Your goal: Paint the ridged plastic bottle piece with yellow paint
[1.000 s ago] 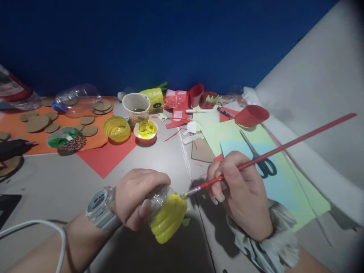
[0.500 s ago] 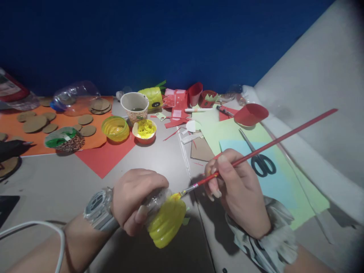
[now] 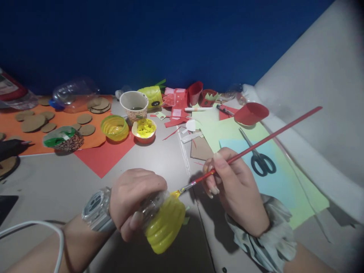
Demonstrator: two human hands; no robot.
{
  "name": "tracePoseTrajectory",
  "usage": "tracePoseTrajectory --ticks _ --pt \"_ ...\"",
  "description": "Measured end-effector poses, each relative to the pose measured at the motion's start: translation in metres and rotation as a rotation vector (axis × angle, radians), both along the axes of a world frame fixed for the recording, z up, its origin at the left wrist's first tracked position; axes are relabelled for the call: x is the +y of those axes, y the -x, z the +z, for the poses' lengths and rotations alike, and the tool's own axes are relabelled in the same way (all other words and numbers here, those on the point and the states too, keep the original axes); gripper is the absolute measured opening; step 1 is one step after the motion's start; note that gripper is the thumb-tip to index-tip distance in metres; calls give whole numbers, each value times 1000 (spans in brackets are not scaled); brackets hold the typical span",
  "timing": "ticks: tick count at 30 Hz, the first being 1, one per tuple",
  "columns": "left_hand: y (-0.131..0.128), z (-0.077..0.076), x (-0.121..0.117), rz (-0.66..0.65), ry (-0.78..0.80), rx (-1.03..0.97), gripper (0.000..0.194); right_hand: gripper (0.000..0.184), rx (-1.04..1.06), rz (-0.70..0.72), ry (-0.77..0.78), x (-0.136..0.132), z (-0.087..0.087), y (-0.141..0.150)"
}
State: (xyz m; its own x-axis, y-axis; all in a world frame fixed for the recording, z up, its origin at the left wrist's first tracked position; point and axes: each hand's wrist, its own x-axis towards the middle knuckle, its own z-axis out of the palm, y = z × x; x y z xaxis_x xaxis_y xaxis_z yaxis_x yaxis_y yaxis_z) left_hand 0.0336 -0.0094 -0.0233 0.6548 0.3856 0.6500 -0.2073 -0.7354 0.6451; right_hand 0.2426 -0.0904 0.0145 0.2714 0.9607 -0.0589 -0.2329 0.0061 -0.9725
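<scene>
My left hand (image 3: pixel 139 201) is closed around the clear part of a plastic bottle piece (image 3: pixel 166 227), whose ridged lower part is coated in yellow paint. Between the fingers and thumb of my right hand (image 3: pixel 236 185) is a long red paintbrush (image 3: pixel 267 138). Its yellow-loaded bristles touch the upper edge of the painted area. Beyond my hands stands a small cup of yellow paint (image 3: pixel 145 131). Beside it are a yellow-tinted clear dish (image 3: pixel 115 128) and a paper cup (image 3: pixel 134 106) with dark liquid inside.
Black-handled scissors (image 3: pixel 263 163) lie on blue and green paper at right, near a red paper tube (image 3: pixel 251 113). Cardboard discs (image 3: pixel 34 123) rest on orange paper (image 3: pixel 96 142) at left. A white cable (image 3: pixel 61 242) loops over my left forearm.
The bottle piece and my left hand have shifted slightly left and down. My right hand and the brush have also moved a little left, the bristles staying on the yellow surface.
</scene>
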Motion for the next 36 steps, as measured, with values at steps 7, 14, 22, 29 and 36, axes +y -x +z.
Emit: tracePoseTrajectory --ticks 7,14,22,29,36 --pt "-1 0 -2 14 12 -36 50 31 21 -47 -35 0 5 0" --pt "0 0 1 -2 -35 -26 52 31 143 45 16 2 5 3" --pt "0 -5 3 -29 -22 -28 51 35 94 44 32 1 0 1" --pt "-2 0 1 -23 -69 9 50 35 170 126 27 0 1 5" --pt "1 -1 4 -45 -95 12 53 33 193 119 58 4 -1 1"
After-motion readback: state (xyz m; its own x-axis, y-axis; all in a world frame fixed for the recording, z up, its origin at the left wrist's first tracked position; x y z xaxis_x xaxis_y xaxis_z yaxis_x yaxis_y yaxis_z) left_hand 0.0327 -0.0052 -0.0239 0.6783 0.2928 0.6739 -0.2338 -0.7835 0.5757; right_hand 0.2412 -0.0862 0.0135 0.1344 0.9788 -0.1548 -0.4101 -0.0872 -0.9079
